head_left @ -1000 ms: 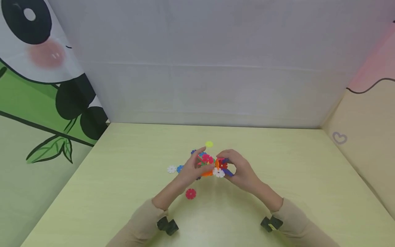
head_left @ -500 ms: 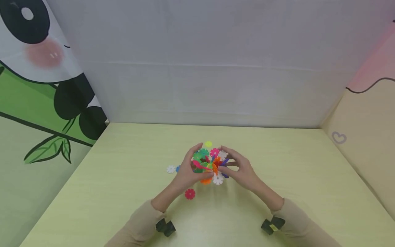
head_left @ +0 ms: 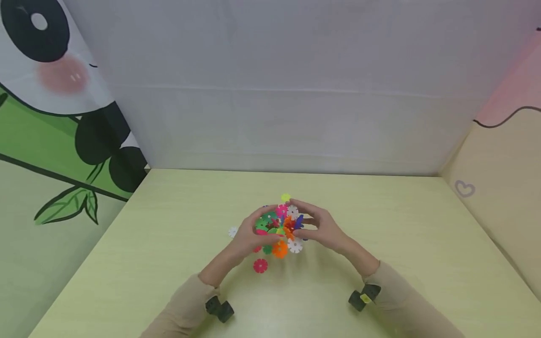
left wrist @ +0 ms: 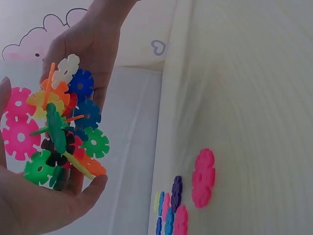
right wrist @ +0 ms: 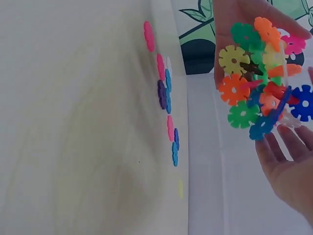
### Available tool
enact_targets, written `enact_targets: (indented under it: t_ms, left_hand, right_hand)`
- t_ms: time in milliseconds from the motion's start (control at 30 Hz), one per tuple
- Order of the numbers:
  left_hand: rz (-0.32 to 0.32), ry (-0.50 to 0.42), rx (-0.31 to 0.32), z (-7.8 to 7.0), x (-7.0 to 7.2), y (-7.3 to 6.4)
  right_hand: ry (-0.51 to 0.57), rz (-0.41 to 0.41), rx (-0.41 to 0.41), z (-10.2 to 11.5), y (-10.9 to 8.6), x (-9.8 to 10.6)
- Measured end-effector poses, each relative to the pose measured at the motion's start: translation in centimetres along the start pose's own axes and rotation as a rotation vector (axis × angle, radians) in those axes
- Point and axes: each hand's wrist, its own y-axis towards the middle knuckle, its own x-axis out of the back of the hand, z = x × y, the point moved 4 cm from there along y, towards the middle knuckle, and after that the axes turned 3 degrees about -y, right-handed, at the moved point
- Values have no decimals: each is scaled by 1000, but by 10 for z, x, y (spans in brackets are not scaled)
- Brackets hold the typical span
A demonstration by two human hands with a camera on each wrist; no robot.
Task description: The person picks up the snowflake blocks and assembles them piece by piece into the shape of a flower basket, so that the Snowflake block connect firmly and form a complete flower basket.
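A ball-like cluster of interlocking plastic snowflake discs (head_left: pixel 272 220) is held between both hands above the table. It mixes green, orange, pink, yellow, white and blue discs. From the left, my left hand (head_left: pixel 247 237) grips it, with the thumb along the near side and fingers on the far side. My right hand (head_left: pixel 327 230) holds the right side by its fingertips and thumb, near blue and white discs. In the left wrist view a yellow disc seen edge-on (left wrist: pixel 78 165) sticks out toward the left thumb. Some inner discs and several fingertips are hidden by the cluster.
Loose discs lie on the pale table (head_left: pixel 169 253): a pinkish-red one (head_left: pixel 260 265) in front, a white one (head_left: pixel 232 232) to the left, and a yellow one (head_left: pixel 285 197) behind. Several more lie under the hands, including a dark purple one (right wrist: pixel 162 94). A pale wall stands behind.
The cluster has been turned, showing more green, orange and white discs. Both hands have shifted slightly left with it, and the right hand has changed its hold. The front pinkish-red disc stays put.
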Motion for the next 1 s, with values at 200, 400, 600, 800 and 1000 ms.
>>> enact_targets:
  t_ms: [200, 400, 600, 800, 1000]
  left_hand:
    - [-79, 56, -5, 2, 24, -2]
    - [-146, 92, 26, 3, 52, -6]
    - [-171, 80, 59, 4, 61, -6]
    - [-174, 83, 56, 2, 59, -3]
    - [-181, 71, 56, 2, 56, -1]
  right_hand:
    - [-67, -121, -197, -26, 19, 26]
    - [-222, -161, -415, -76, 43, 44]
    - [-254, -147, -472, -116, 71, 36]
    - [-477, -92, -493, -127, 90, 24]
    - [-646, 3, -523, -125, 97, 12]
